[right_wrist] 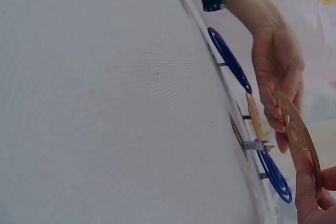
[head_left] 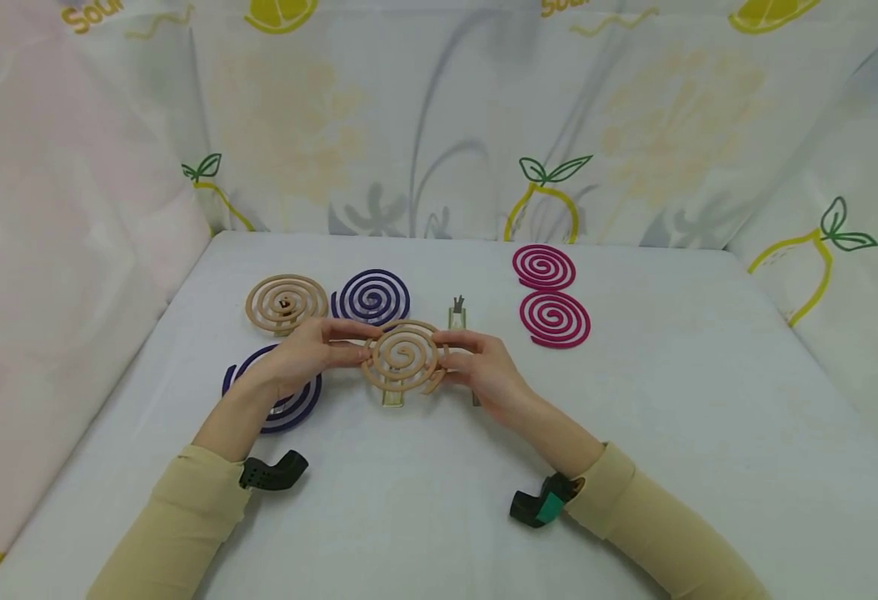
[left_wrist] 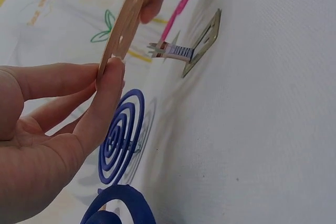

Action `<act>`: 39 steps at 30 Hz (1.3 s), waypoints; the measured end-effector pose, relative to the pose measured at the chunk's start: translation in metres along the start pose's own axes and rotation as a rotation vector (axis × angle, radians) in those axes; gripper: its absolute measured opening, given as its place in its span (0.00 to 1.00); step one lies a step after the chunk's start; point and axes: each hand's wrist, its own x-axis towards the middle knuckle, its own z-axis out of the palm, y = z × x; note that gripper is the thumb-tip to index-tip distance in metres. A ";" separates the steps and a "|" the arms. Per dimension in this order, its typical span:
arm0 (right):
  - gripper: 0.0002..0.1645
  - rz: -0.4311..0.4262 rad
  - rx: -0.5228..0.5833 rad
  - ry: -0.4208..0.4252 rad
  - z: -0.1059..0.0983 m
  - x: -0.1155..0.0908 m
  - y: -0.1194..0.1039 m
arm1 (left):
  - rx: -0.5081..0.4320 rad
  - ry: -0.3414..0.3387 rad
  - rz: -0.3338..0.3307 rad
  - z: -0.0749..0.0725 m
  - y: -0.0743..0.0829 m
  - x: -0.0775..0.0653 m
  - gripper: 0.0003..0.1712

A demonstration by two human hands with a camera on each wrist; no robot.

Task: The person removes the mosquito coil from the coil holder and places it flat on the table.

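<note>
A tan mosquito coil (head_left: 403, 353) is held level off the table between both hands. My left hand (head_left: 306, 357) pinches its left rim between thumb and fingers, as the left wrist view also shows for the coil (left_wrist: 124, 24). On the opposite rim, my right hand (head_left: 490, 371) pinches it the same way. Beneath the coil a metal coil stand (head_left: 392, 400) is partly covered by it. Another stand (head_left: 457, 315) with upright prongs is just behind the right hand. In the right wrist view, a stand's upright strip (right_wrist: 253, 145) shows beside the coil.
Left of the hands, a blue coil (head_left: 289, 419) lies partly hidden under the left forearm. Behind are a second tan coil (head_left: 259, 323) and another blue coil (head_left: 371, 273), raised on stands. Two magenta coils (head_left: 555, 318) lie at the back right. Lemon-print cloth (head_left: 439, 125) closes off the back.
</note>
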 end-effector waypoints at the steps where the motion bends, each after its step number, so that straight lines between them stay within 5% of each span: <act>1: 0.22 0.000 -0.001 0.002 -0.001 0.000 0.000 | -0.004 0.001 0.002 0.001 0.000 0.001 0.26; 16: 0.23 -0.008 -0.016 0.009 -0.023 -0.012 -0.006 | -0.062 0.018 0.059 0.025 0.001 0.011 0.26; 39: 0.25 -0.036 -0.055 0.016 -0.059 -0.024 -0.008 | -0.168 0.020 0.039 0.058 0.010 0.027 0.25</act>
